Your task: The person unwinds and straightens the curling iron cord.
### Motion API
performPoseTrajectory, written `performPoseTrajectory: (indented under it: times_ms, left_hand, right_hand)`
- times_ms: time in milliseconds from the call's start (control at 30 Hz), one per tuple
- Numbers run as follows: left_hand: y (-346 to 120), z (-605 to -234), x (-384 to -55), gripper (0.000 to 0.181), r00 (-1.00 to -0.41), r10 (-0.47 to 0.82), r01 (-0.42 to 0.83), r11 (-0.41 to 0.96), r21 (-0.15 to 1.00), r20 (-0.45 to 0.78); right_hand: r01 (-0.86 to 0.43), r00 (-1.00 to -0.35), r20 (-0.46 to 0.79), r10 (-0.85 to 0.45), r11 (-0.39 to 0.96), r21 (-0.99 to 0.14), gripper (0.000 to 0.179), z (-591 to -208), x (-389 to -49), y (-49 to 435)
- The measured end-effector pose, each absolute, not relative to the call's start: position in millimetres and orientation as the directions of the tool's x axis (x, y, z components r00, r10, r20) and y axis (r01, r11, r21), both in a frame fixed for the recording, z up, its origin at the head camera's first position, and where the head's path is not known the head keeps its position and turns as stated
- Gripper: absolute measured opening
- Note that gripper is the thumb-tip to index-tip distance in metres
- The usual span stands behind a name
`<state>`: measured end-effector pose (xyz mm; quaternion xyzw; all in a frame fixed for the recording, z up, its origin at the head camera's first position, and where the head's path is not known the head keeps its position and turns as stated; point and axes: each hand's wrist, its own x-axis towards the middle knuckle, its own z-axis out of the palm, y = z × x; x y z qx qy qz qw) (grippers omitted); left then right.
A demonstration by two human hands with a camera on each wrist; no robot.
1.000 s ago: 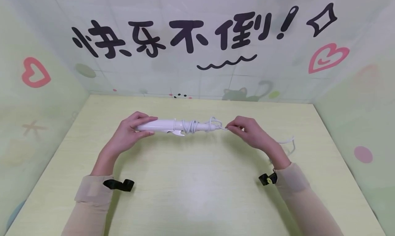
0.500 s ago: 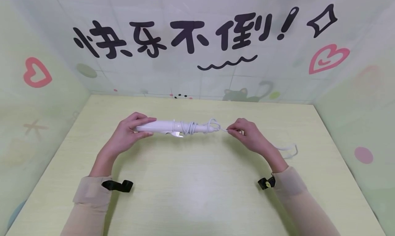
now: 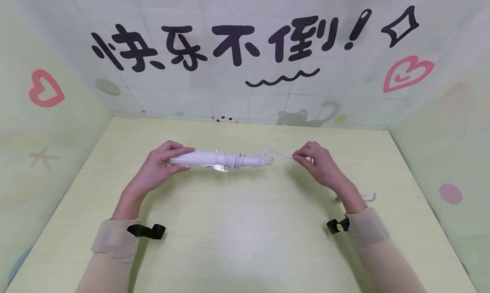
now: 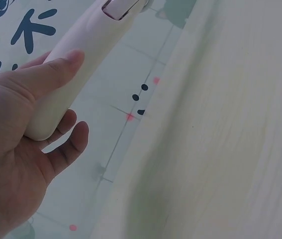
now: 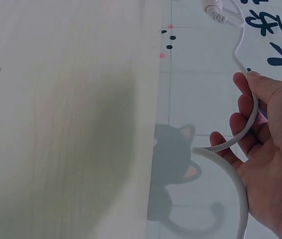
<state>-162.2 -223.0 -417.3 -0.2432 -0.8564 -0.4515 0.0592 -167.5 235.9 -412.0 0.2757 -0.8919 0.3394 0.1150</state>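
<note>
A long white appliance that looks like a curling iron (image 3: 193,158) is held level above the table, with a small lever (image 3: 220,168) jutting from its underside. Its thick rounded end lies in my left hand (image 3: 155,167), thumb on one side and fingers on the other, as the left wrist view also shows. White cord (image 3: 235,160) is wound several times around the narrower part. My right hand (image 3: 319,163) pinches the cord's free stretch (image 5: 238,45) between thumb and index finger. In the right wrist view the cord runs across the palm and bends downward.
The light wooden table (image 3: 241,233) is bounded by a printed back wall (image 3: 245,97) and side walls. More cord (image 3: 369,195) trails behind my right wrist. A black wrist mount (image 3: 147,231) sits on each sleeve.
My right hand has moved right, drawing the cord out, so the stretch between the appliance's end and the fingers is longer and the loop there has loosened. My left hand stays nearly still.
</note>
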Motion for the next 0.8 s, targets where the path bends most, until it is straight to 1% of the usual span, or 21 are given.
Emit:
performPoseTrajectory:
  times_ms: [200, 367, 467, 800]
  left_hand:
    - [-225, -418, -163, 0.045, -0.891, 0.346, 0.438, 0.487, 0.755, 0.294]
    - [-229, -419, -163, 0.044, -0.909, 0.305, 0.405, 0.495, 0.769, 0.282]
    - [-231, -419, -163, 0.044, -0.908, 0.306, 0.408, 0.493, 0.769, 0.285]
    - [-231, -421, -163, 0.045, -0.904, 0.315, 0.417, 0.492, 0.764, 0.29]
  right_hand:
    - [-0.571, -0.819, 0.418, -0.392, 0.627, -0.53, 0.006, -408, -168, 244]
    - [-0.512, -0.852, 0.42, -0.311, 0.664, -0.545, 0.007, -409, -169, 256]
    - [-0.472, -0.872, 0.413, -0.262, 0.672, -0.57, 0.008, -410, -168, 264]
    - [-0.463, -0.875, 0.418, -0.243, 0.67, -0.58, 0.008, -410, -166, 277]
